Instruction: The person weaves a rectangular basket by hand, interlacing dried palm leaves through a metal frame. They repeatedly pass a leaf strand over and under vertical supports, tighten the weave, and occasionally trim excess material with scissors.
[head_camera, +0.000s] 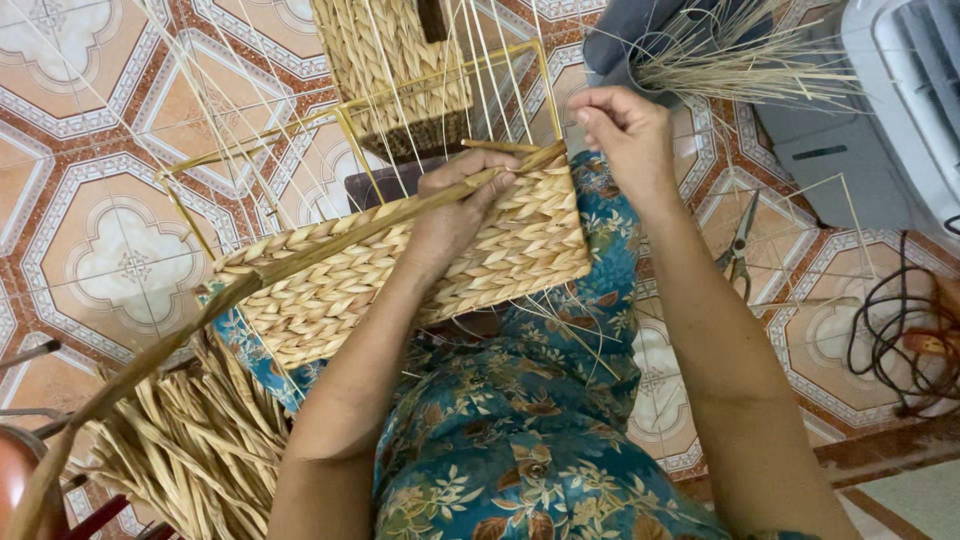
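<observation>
1 heap of dry straw (190, 450) lies nearest, by the person's knee. On the lap rests 1 half-woven basket (400, 265) on a yellow wire frame (350, 130). The left hand (455, 215) presses 1 long straw strand (330, 235) against the weave, grip pressed together on it. The right hand (625, 130) pinches thin fibres at the basket's far corner. Farther off, 1 pair of scissors (738, 245) lies on the floor, and 1 finished basket (395, 60) stands beyond.

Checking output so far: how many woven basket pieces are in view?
2. One woven basket panel lies across the lap under the left hand; a second woven basket stands on the floor beyond it. Others may lie outside the picture.
</observation>
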